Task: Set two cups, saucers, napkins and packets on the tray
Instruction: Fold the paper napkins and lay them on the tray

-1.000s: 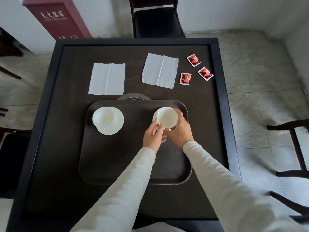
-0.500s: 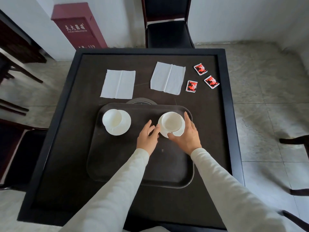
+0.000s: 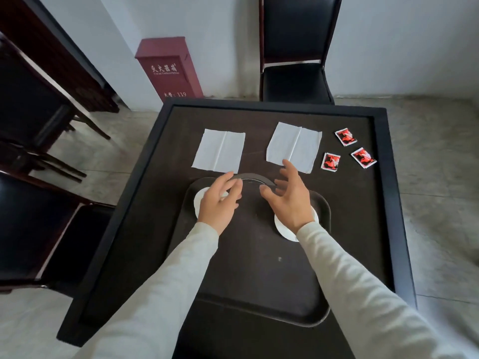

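Dark square table with raised rim point(image 3: 359, 229): bears a dark rectangular plastic tray point(image 3: 259, 278), near-centre. Left hand point(image 3: 220, 202) and right hand point(image 3: 290, 200) are apart above the tray's far end, fingers spread, holding nothing. Two white paper napkins point(image 3: 220, 150) point(image 3: 294, 146) lie flat on the table beyond the tray. Two white round saucers point(image 3: 198, 204) point(image 3: 282, 229) sit on the tray, mostly hidden under the hands; cups not discernible. Three red packets point(image 3: 345, 136) point(image 3: 330, 161) point(image 3: 363, 157) lie on the table far right, off the tray.

Left saucer point(image 3: 197, 204), right saucer point(image 3: 283, 229) mostly behind left hand point(image 3: 220, 202), right hand point(image 3: 290, 202)
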`<action>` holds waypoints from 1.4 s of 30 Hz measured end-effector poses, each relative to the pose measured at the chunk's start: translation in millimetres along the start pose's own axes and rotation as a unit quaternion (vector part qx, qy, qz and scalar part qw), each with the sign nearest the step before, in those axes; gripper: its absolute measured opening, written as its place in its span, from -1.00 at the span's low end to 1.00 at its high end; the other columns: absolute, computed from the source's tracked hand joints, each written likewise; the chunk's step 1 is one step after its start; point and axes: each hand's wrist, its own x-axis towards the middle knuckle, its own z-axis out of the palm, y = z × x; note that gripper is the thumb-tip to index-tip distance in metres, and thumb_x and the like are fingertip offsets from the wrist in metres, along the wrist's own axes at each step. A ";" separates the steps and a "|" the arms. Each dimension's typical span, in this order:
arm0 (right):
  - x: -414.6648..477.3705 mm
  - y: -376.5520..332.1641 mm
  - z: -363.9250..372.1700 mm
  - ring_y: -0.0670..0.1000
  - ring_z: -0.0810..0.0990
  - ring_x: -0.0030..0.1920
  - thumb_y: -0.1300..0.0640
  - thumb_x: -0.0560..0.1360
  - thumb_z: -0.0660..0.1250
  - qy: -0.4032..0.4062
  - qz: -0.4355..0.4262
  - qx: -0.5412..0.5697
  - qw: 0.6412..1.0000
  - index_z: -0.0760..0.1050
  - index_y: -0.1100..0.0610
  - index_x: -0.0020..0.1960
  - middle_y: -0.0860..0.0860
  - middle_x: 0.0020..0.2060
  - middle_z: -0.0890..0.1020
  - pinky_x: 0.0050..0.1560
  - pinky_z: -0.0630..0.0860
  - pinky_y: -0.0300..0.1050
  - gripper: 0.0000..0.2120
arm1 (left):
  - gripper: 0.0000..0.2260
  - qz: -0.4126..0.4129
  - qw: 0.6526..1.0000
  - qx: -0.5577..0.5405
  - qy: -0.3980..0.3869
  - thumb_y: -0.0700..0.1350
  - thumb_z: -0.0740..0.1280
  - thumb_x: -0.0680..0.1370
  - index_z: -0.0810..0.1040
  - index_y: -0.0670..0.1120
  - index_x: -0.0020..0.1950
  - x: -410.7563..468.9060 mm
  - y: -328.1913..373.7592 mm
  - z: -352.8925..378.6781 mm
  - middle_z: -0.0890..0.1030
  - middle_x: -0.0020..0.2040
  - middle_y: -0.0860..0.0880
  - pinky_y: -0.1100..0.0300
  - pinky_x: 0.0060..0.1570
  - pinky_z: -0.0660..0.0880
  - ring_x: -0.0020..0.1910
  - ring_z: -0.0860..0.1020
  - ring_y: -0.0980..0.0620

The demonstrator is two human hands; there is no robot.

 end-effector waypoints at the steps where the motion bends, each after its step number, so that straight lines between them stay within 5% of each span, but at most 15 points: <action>1: 5.7 -3.3 8.0 -0.03 0.57 0.20 0.01 0.48 0.49 -0.005 0.004 0.006 1.000 0.20 0.00 0.58 0.05 0.42 0.46 0.19 0.49 -0.25 -0.23 | -0.72 0.003 1.000 0.000 0.007 0.03 0.37 0.62 0.55 0.11 0.33 9.6 4.2 -9.1 0.61 0.09 0.30 0.08 0.14 0.61 0.05 0.70 0.07; 4: 23.3 -11.0 29.8 -0.10 0.59 0.10 0.03 0.48 0.49 -0.014 0.022 0.011 1.000 0.23 -0.01 0.57 0.01 0.37 0.48 0.03 0.43 -0.47 -0.25 | -0.75 0.006 1.000 0.006 0.020 0.01 0.38 0.61 0.58 0.09 0.29 41.5 13.8 -34.0 0.64 0.10 0.21 0.04 0.14 0.61 0.00 0.71 0.06; 7: 47.4 -15.2 52.2 -0.11 0.61 0.06 0.01 0.49 0.47 -0.021 0.046 0.002 0.999 0.26 0.00 0.55 0.03 0.37 0.50 0.15 0.47 -0.27 -0.30 | -0.71 0.007 0.999 0.030 0.016 0.03 0.37 0.61 0.57 0.07 0.33 78.4 17.9 -54.0 0.65 0.18 0.04 0.08 0.07 0.64 0.01 0.70 0.08; 12: 108.5 -5.1 95.9 -0.06 0.57 0.13 -0.02 0.52 0.45 -0.012 0.104 0.004 0.995 0.29 -0.01 0.53 0.01 0.35 0.52 0.27 0.54 0.00 -0.35 | -0.70 0.014 0.997 0.081 -0.012 0.11 0.33 0.61 0.55 0.12 0.33 149.3 9.6 -63.9 0.59 0.28 0.08 -0.06 0.24 0.58 0.21 0.61 -0.01; 21: 205.4 36.5 153.8 0.10 0.51 0.34 -0.06 0.58 0.36 0.019 0.196 -0.022 0.980 0.21 0.11 0.57 0.09 0.43 0.47 0.12 0.38 -0.15 -0.34 | -0.69 0.002 0.983 0.139 -0.117 0.06 0.28 0.66 0.51 0.07 0.40 257.6 -41.3 -26.6 0.56 0.33 0.06 -0.02 0.29 0.54 0.28 0.54 0.02; 25: 230.0 51.0 164.9 0.06 0.58 0.11 0.01 0.59 0.33 0.032 0.243 -0.001 0.970 0.34 0.19 0.50 0.05 0.12 0.62 0.17 0.55 -0.02 -0.46 | -0.69 -0.010 0.981 0.141 -0.135 0.05 0.29 0.65 0.49 0.10 0.40 289.6 -66.0 -15.0 0.54 0.34 0.10 0.12 0.27 0.49 0.29 0.50 0.08; 28: 243.6 52.5 169.3 0.11 0.68 -0.06 0.05 0.56 0.39 0.030 0.273 0.038 0.961 0.61 0.21 0.09 0.16 -0.11 0.65 0.12 0.65 0.13 -0.76 | -0.73 -0.028 0.986 0.100 -0.130 0.02 0.29 0.65 0.52 0.11 0.35 302.6 -78.5 -13.6 0.58 0.30 0.07 -0.02 0.31 0.53 0.27 0.54 0.03; 31: 248.0 53.2 173.8 0.03 0.63 -0.22 0.08 0.54 0.42 0.017 0.273 0.068 0.960 0.65 0.21 -0.11 0.10 -0.22 0.63 -0.02 0.69 -0.01 -0.81 | -0.74 -0.031 0.989 0.069 -0.126 0.01 0.31 0.64 0.55 0.09 0.33 311.2 -84.8 -16.0 0.60 0.25 0.03 -0.03 0.25 0.57 0.22 0.59 -0.01; 36: 238.6 51.3 181.4 0.07 0.69 -0.02 0.04 0.53 0.44 0.056 0.235 0.061 0.969 0.68 0.06 -0.10 0.02 -0.14 0.72 0.08 0.65 0.06 -0.89 | -0.67 -0.031 0.989 0.035 -0.137 0.14 0.40 0.57 0.57 0.09 0.30 310.6 -83.6 -22.4 0.63 0.19 0.07 0.00 0.21 0.59 0.15 0.62 0.00; 42: 233.9 23.5 201.5 0.01 0.71 -0.11 0.12 0.59 0.36 0.033 0.162 0.085 0.983 0.70 0.00 -0.10 -0.06 -0.24 0.74 0.03 0.68 0.03 -0.84 | -0.81 -0.142 0.979 -0.072 -0.124 0.09 0.42 0.57 0.68 0.07 0.13 316.9 -70.7 -37.5 0.70 0.10 -0.01 -0.04 0.16 0.63 0.09 0.67 -0.04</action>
